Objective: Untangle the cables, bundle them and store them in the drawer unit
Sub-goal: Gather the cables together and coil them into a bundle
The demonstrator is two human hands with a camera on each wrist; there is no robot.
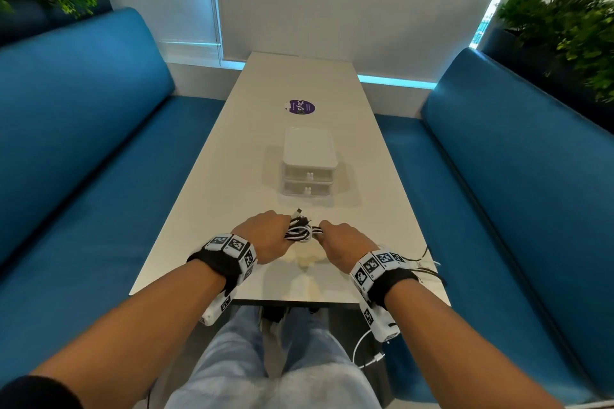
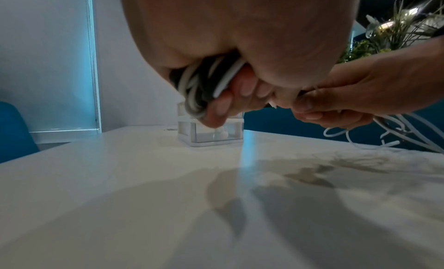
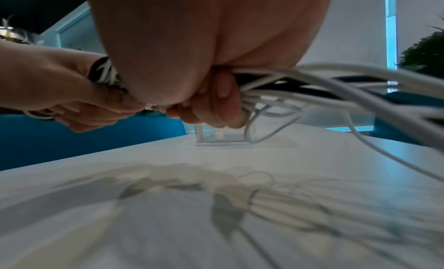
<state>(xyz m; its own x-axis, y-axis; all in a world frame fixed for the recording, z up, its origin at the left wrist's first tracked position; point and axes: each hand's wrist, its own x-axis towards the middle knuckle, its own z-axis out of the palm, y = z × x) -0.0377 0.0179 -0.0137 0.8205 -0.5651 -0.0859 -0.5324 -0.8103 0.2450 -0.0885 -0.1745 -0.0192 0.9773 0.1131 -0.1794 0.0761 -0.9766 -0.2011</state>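
A bundle of black and white cables point(image 1: 300, 232) hangs between both hands just above the near part of the white table point(image 1: 232, 149). My left hand point(image 1: 265, 236) grips the coiled end, seen as wound strands point(image 2: 201, 87) in the left wrist view. My right hand point(image 1: 342, 239) grips the other strands point(image 3: 288, 83), whose loose lengths trail off to the right. A black plug sticks up from the bundle. The small white drawer unit point(image 1: 308, 166) stands beyond the hands, both drawers closed.
Blue benches point(image 1: 83, 149) run along both sides of the table. A purple round sticker point(image 1: 301, 106) lies past the drawer unit. Loose cable ends point(image 1: 428, 262) drape over the table's right edge, and a white cable point(image 1: 363, 347) hangs below it. Plants stand in both far corners.
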